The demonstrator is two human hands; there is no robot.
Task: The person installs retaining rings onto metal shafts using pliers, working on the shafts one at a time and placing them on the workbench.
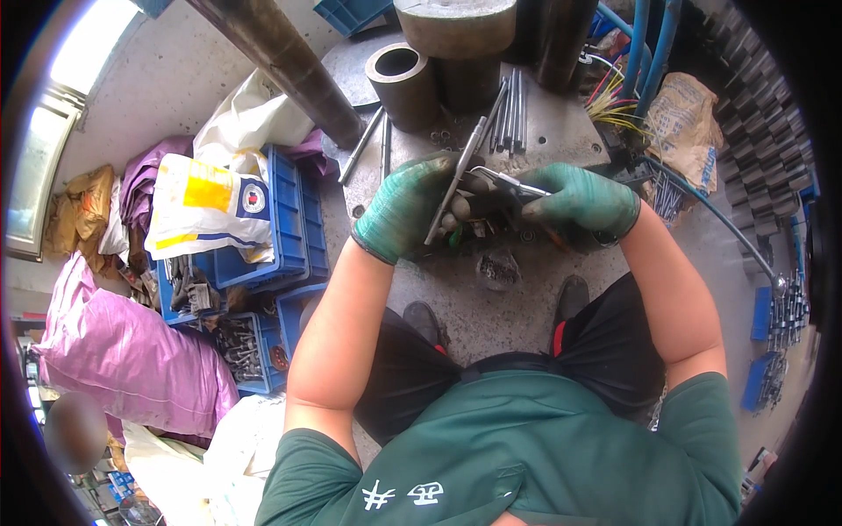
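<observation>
My left hand (405, 209), in a worn green-coated glove, is closed round a slim steel rod (456, 180). The rod slants, its upper end leaning toward the bench. My right hand (581, 206), gloved alike, pinches a thin bright metal piece (510, 181) that points toward the left hand; its exact kind cannot be made out. Beyond both hands, several similar steel rods (511, 118) lie side by side on the steel press table (561, 131). A dark fixture below the hands is partly hidden by them.
A thick hollow steel cylinder (405, 96) stands on the table beneath a round press ram (456, 26). Heavy columns (294, 70) rise beside it. Blue crates (285, 210) and a purple sack (132, 351) fill the left. A bag of small parts (498, 269) sits below the table edge.
</observation>
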